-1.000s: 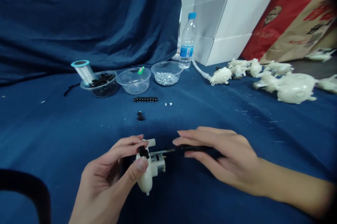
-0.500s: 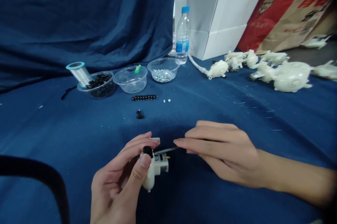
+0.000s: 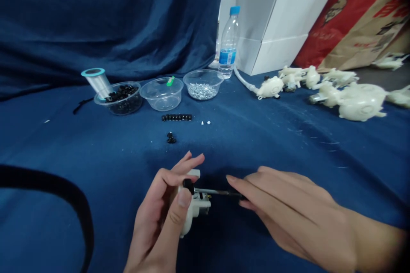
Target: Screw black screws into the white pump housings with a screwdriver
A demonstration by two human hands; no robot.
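Observation:
My left hand [image 3: 166, 209] is closed around a cream plastic housing [image 3: 188, 224] with a small metal motor [image 3: 204, 206] sticking out on its right. Its thumb and a finger pinch a small black part [image 3: 188, 186] at the top of the housing. In my right hand [image 3: 288, 209] is a screwdriver [image 3: 218, 192]; its dark handle is mostly hidden in the fingers. The screwdriver's shaft points left, and its tip meets the black part. A small pile of black parts [image 3: 171, 138] and two screws [image 3: 205, 123] lie on the blue cloth beyond my hands.
A row of black pieces [image 3: 177, 117] lies before three clear bowls: one of black parts [image 3: 123, 106], one with a green item [image 3: 162, 100], one of screws [image 3: 202, 91]. Behind are a wire spool [image 3: 96, 83] and bottle [image 3: 228, 46]. Cream housings [image 3: 361, 101] sit right.
The housing and my left hand have shifted slightly right in view. My right hand has turned and drawn back right, showing more of the screwdriver. Some left fingers have lifted and spread.

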